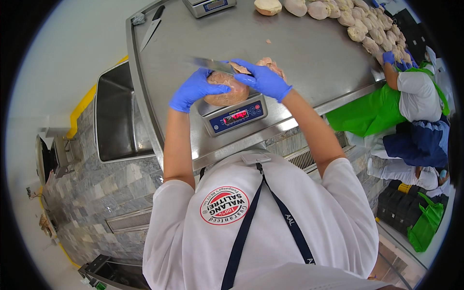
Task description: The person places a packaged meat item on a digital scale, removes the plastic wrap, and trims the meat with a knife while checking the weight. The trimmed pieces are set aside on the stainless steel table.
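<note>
A round, pinkish-brown piece of meat [227,95] sits over the digital scale [235,117] with its lit red display. My left hand [195,90], in a blue glove, grips the meat's left side, thumb across its front. In my right hand [266,81], also blue-gloved, is a knife [213,65]; its slightly blurred blade points left across the top of the meat. The handle is hidden by my fingers. A thin cut piece [240,68] lies by the blade, near my right fingertips. Behind my right hand, more ragged meat [273,66] rests on the table.
The steel table [193,36] carries another knife [152,28] at far left, a second scale [209,7] at the back, and many round meat pieces [357,33] at far right. A co-worker in a green apron [369,113] stands there. Left of the table is a steel sink [116,121].
</note>
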The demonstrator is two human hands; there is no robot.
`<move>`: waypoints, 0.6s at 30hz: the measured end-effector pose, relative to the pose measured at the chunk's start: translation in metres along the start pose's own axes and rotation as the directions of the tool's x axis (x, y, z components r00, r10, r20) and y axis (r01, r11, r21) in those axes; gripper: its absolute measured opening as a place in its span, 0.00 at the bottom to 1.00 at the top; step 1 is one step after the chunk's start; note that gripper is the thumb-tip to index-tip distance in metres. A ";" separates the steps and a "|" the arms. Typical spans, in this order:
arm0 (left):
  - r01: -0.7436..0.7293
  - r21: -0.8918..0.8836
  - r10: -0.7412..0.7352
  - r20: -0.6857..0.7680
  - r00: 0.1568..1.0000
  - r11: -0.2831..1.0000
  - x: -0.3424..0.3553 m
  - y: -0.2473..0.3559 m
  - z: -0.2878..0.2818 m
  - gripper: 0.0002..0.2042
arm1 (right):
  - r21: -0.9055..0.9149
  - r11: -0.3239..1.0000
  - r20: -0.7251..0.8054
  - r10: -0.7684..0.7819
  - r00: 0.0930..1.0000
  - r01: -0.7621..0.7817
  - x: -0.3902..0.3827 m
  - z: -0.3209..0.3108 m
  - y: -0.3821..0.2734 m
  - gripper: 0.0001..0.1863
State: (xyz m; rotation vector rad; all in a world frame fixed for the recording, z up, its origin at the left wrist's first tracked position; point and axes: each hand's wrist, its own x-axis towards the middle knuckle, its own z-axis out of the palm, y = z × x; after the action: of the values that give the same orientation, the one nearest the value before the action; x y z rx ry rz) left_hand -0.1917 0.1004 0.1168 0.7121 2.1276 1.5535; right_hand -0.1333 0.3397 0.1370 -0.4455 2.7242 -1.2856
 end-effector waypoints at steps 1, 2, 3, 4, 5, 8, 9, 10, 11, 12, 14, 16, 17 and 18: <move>0.021 0.048 -0.019 -0.048 0.999 0.999 0.002 0.000 0.003 0.38 | 0.076 0.997 -0.087 -0.007 0.996 0.014 0.003 0.010 0.009 0.31; 0.002 0.048 -0.001 -0.035 0.999 0.999 0.004 0.004 0.006 0.38 | 0.171 0.985 -0.143 -0.011 0.990 0.035 0.005 0.018 0.022 0.31; -0.015 0.047 0.016 -0.029 0.999 0.999 0.005 0.010 0.007 0.38 | 0.263 0.963 -0.195 -0.013 0.981 0.065 0.009 0.025 0.030 0.32; -0.032 0.046 0.033 -0.021 0.999 0.998 0.006 0.014 0.008 0.37 | 0.349 0.932 -0.247 -0.010 0.969 0.099 0.010 0.029 0.040 0.32; -0.033 0.027 0.033 -0.022 0.999 0.999 0.003 0.011 0.007 0.37 | 0.472 0.879 -0.126 0.145 0.981 -0.070 0.010 0.027 0.035 0.33; -0.061 -0.058 0.061 0.004 0.998 0.996 -0.001 0.005 0.002 0.36 | 0.679 0.631 0.090 0.435 0.896 -0.375 0.003 0.008 0.034 0.36; -0.077 -0.101 0.080 0.030 0.996 0.992 -0.001 0.003 -0.002 0.36 | 0.741 0.586 0.019 0.471 0.882 -0.329 0.006 0.006 0.048 0.37; -0.092 -0.143 0.100 0.056 0.993 0.985 -0.002 0.001 -0.006 0.35 | 0.730 0.620 -0.076 0.491 0.868 -0.287 0.005 0.004 0.062 0.38; -0.146 -0.065 0.149 0.042 0.988 0.987 -0.003 -0.002 -0.012 0.35 | 0.712 0.656 -0.167 0.506 0.846 -0.252 0.006 0.002 0.069 0.39; -0.199 0.015 0.198 0.033 0.980 0.980 -0.005 -0.004 -0.017 0.35 | 0.611 0.757 -0.284 0.485 0.827 -0.234 0.004 0.000 0.076 0.41; -0.228 0.079 0.225 0.038 0.974 0.970 -0.004 -0.006 -0.022 0.34 | 0.310 0.907 -0.446 0.405 0.798 -0.287 0.003 0.009 0.087 0.47; -0.185 0.046 0.182 0.055 0.982 0.982 -0.003 0.000 -0.021 0.34 | -0.091 0.914 -0.517 0.296 0.804 -0.395 -0.002 0.027 0.091 0.55; -0.174 0.014 0.174 0.008 0.985 0.985 -0.005 -0.001 -0.019 0.34 | -0.116 0.912 -0.512 0.284 0.811 -0.393 -0.004 0.034 0.088 0.57; -0.164 -0.017 0.163 -0.039 0.986 0.986 -0.007 0.000 -0.016 0.34 | -0.141 0.910 -0.507 0.273 0.817 -0.391 -0.006 0.041 0.083 0.59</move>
State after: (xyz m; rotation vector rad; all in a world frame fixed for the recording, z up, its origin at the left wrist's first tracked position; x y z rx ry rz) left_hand -0.1955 0.0843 0.1217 0.8768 2.1228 1.6827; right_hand -0.1370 0.3615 0.0467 0.3961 3.1738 -1.0855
